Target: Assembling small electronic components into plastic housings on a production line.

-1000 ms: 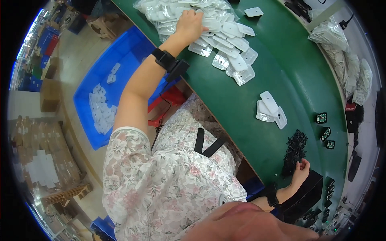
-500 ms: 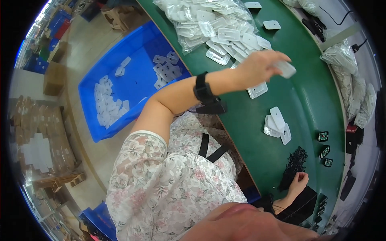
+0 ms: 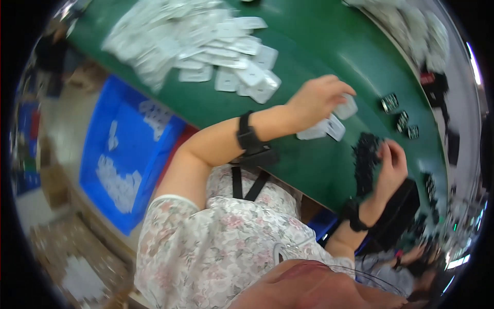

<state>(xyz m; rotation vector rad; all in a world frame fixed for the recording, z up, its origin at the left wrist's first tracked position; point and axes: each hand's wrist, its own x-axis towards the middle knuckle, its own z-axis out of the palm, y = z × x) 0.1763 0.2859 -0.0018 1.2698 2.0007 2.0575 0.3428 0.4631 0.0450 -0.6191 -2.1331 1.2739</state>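
My left hand is closed on the edge of a flat white plastic cover with rounded corners, held just above the green table. Below it lies a small group of similar white covers, partly hidden by the hand. My right hand is at the right edge of a long heap of tiny black parts. Its thumb and fingertips are pinched together; whether a black part is between them is too blurred to tell.
A large heap of white covers spills from a clear bag on the green table. Three small dark blocks stand beyond my right hand. A blue bin with white pieces is beside the table. A black box adjoins my right wrist.
The view has shifted and turned. My left hand has carried the white cover from beside the large heap to the small group. My right hand remains by the black parts.
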